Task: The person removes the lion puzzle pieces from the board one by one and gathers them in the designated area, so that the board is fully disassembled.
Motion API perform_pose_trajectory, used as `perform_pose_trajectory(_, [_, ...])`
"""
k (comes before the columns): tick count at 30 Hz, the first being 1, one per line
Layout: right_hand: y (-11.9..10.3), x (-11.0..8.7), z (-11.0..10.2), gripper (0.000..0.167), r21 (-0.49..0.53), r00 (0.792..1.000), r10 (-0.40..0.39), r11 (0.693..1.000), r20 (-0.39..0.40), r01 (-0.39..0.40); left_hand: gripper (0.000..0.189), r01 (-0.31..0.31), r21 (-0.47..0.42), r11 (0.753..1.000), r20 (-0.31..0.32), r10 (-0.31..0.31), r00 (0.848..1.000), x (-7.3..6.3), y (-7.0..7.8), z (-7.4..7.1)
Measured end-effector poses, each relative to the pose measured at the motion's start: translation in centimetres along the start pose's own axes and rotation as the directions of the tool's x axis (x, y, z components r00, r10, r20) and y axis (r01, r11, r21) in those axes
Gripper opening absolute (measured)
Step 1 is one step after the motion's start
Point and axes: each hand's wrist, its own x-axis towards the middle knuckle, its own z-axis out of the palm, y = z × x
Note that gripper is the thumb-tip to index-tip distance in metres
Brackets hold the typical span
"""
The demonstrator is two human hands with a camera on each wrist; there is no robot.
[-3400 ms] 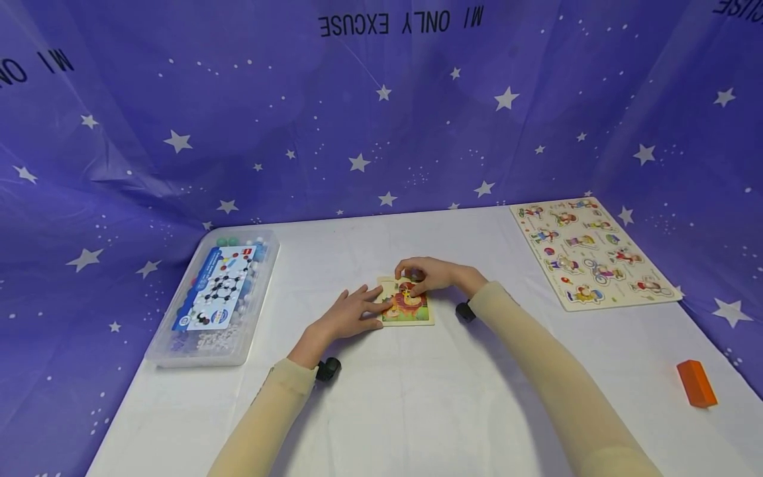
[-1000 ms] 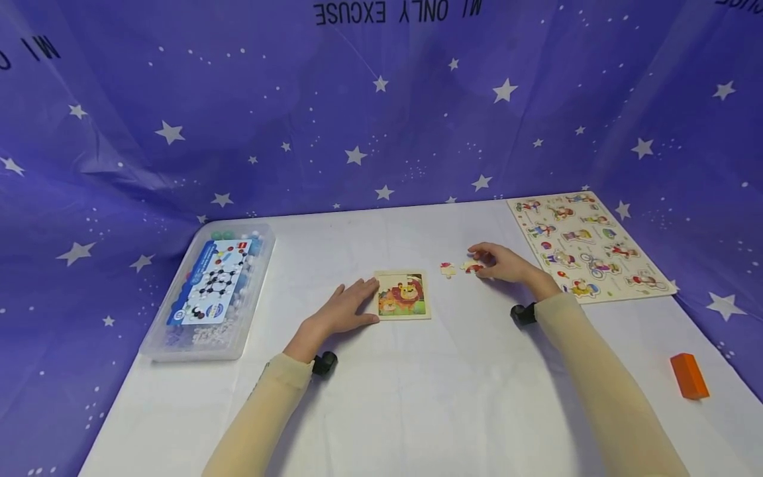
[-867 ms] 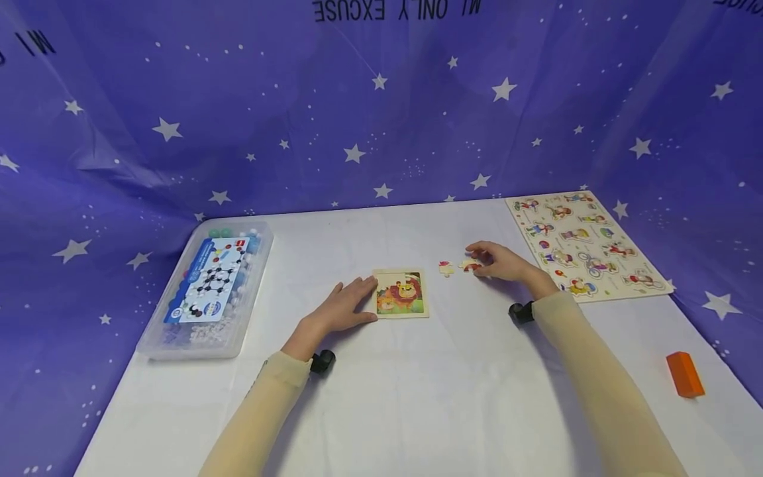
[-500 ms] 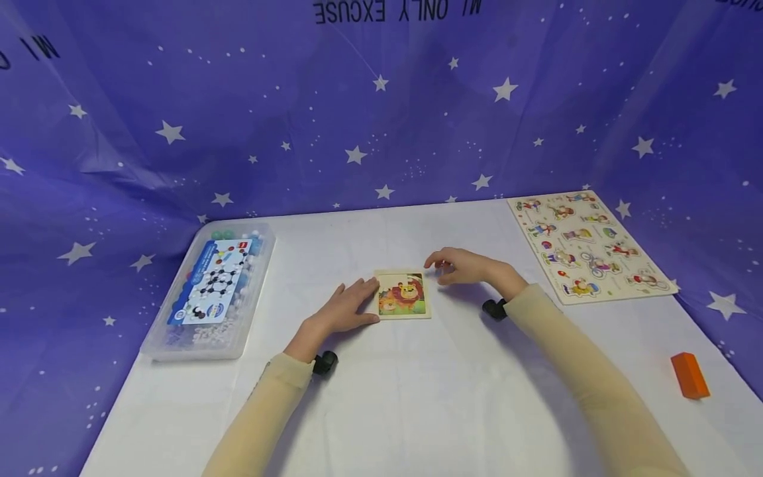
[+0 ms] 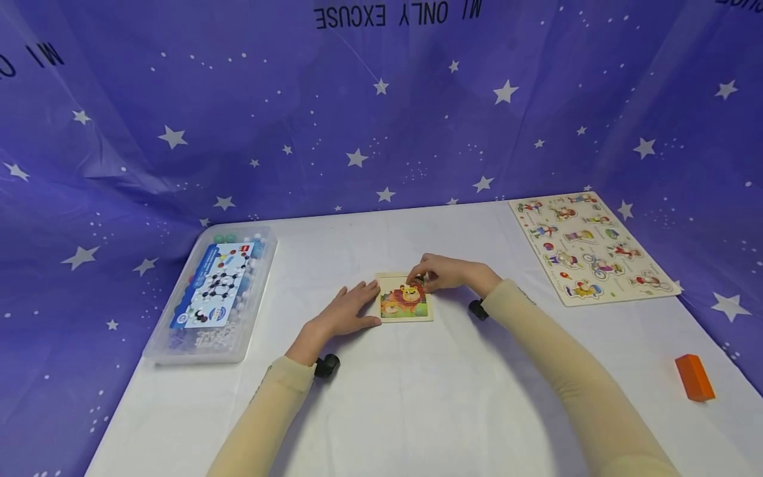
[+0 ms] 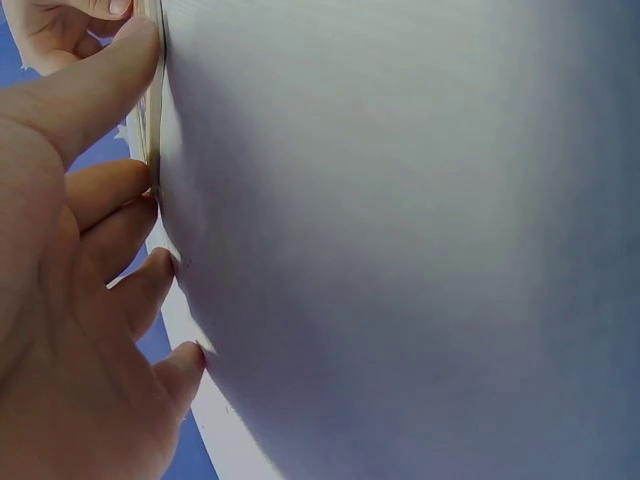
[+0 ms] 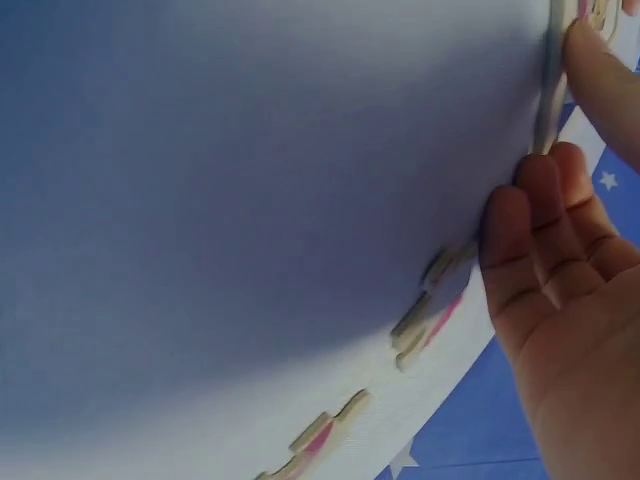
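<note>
A small square lion jigsaw puzzle [image 5: 405, 306] lies in its wooden frame at the middle of the table. My left hand [image 5: 344, 311] rests flat with fingers spread, its fingertips against the frame's left side. In the left wrist view the thumb and a finger touch the frame's edge [image 6: 154, 120]. Over the puzzle's upper right corner, my right hand [image 5: 448, 271] bends its fingers and thumb; I cannot tell whether they pinch a piece. One loose puzzle piece [image 7: 437, 305] lies close by the fingertips in the right wrist view, another piece [image 7: 325, 435] farther off. The right hand hides both in the head view.
A clear plastic case of molecular model parts [image 5: 226, 291] stands on the left. A wooden peg puzzle board with figures [image 5: 587, 248] lies at the back right, and an orange block [image 5: 694, 377] sits near the right edge. Purple starry cloth [image 5: 381, 132] hangs behind the table.
My right hand has left the loose pieces on the right and come back leftward to the lion puzzle's upper right corner. The left hand stays at the frame's left side.
</note>
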Motion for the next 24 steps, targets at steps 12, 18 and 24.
perform_pose_trajectory(12, [0.60,0.07,0.14,0.030,0.052,0.999,-0.041,0.998,0.005,0.041,0.073,0.007,-0.003,1.000,-0.008,-0.007,1.000,-0.10,0.01,0.15])
perform_pose_trajectory(18, [0.63,0.15,0.17,0.030,0.060,1.000,-0.028,0.998,-0.003,0.029,0.073,0.004,0.001,1.000,-0.013,-0.004,1.000,-0.02,0.02,0.14])
perform_pose_trajectory(24, [0.31,0.30,0.07,0.030,0.071,1.000,0.026,0.997,0.001,-0.026,0.073,0.009,0.003,1.000,-0.015,-0.009,1.000,-0.04,0.23,0.04])
